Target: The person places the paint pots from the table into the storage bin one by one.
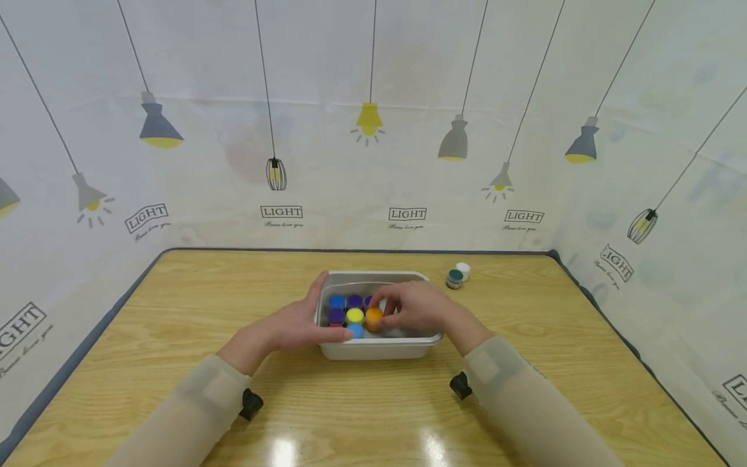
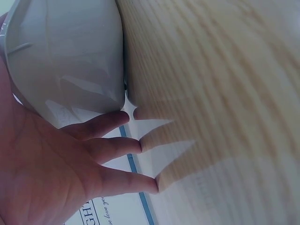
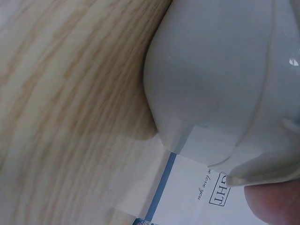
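Note:
A light grey plastic bin (image 1: pixel 373 351) holds several small paint jars with coloured lids: blue, purple, red, a yellow-lidded jar (image 1: pixel 355 315) and a light blue-lidded jar (image 1: pixel 355 331). My left hand (image 1: pixel 297 324) rests at the bin's left end, thumb over the front rim. In the left wrist view, the other fingers (image 2: pixel 117 146) are spread and straight outside the bin wall (image 2: pixel 79 61). Inside the bin, my right hand (image 1: pixel 417 305) pinches an orange-lidded jar (image 1: pixel 374 316) beside the yellow one. The right wrist view shows mostly the bin's outer wall (image 3: pixel 206 84) and part of a fingertip (image 3: pixel 276 201).
Behind the bin to the right, a dark green-lidded jar (image 1: pixel 454 279) and a white-lidded jar (image 1: pixel 463 270) stand close together on the wooden table (image 1: pixel 204 292). A printed backdrop with lamp drawings (image 1: pixel 327 130) encloses the table's back and sides.

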Demonstrator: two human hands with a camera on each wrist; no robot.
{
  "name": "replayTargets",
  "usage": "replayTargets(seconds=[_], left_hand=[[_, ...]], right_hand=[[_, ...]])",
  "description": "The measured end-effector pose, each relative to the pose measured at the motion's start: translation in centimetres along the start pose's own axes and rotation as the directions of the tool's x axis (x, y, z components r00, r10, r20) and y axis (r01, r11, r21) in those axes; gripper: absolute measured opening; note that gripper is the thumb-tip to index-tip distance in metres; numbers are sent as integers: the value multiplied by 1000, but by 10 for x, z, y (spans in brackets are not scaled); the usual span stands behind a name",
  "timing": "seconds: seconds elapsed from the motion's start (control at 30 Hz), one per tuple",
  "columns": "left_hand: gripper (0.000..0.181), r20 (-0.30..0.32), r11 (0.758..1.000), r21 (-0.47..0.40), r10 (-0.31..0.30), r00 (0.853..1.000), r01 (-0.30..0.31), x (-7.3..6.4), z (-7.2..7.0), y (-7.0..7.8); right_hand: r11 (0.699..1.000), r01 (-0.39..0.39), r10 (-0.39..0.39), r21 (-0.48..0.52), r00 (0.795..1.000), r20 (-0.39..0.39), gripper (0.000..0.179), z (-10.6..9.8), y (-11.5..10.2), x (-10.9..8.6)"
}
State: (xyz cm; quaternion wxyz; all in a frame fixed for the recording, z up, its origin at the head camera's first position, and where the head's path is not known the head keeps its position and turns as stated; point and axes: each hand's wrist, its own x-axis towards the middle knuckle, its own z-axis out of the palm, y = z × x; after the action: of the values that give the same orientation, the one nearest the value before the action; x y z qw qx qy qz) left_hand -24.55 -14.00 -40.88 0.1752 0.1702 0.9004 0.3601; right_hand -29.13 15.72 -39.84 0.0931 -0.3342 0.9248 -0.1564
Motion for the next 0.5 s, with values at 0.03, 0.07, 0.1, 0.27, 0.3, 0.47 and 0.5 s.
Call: replayTargets(seconds=[0.03,0.07,0.1,0.27,0.3,0.47,0.5], left_hand=[[140,-1,1000,3,0,1000,0,0,0,0],[140,-1,1000,5,1,1000,-1,0,0,0],[140,-1,1000,6,0,1000,0,0,0,0],[140,0,1000,3,-3,1000,3,0,1,0],[140,-1,1000,2,-3,1000,3,0,1,0],[140,-7,1000,12,2,1000,-2,1,1,0],[140,-7,1000,13,3,1000,-3,1,1,0]], right_hand=[[1000,-1,1,5,1000,2,27,0,0,0],[1000,-3,3,8,1000,4,28,0,0,0],[1000,-7,7,6,1000,6,27,1,0,1],[1000,-15,15,7,1000,10,26,0,-1,1],[1000,-13,13,9,1000,9,26,0,-1,1],[1000,-10,10,11,1000,4,25,0,-2,0],[1000,-10,10,10,1000,4,25,0,-2,0]])
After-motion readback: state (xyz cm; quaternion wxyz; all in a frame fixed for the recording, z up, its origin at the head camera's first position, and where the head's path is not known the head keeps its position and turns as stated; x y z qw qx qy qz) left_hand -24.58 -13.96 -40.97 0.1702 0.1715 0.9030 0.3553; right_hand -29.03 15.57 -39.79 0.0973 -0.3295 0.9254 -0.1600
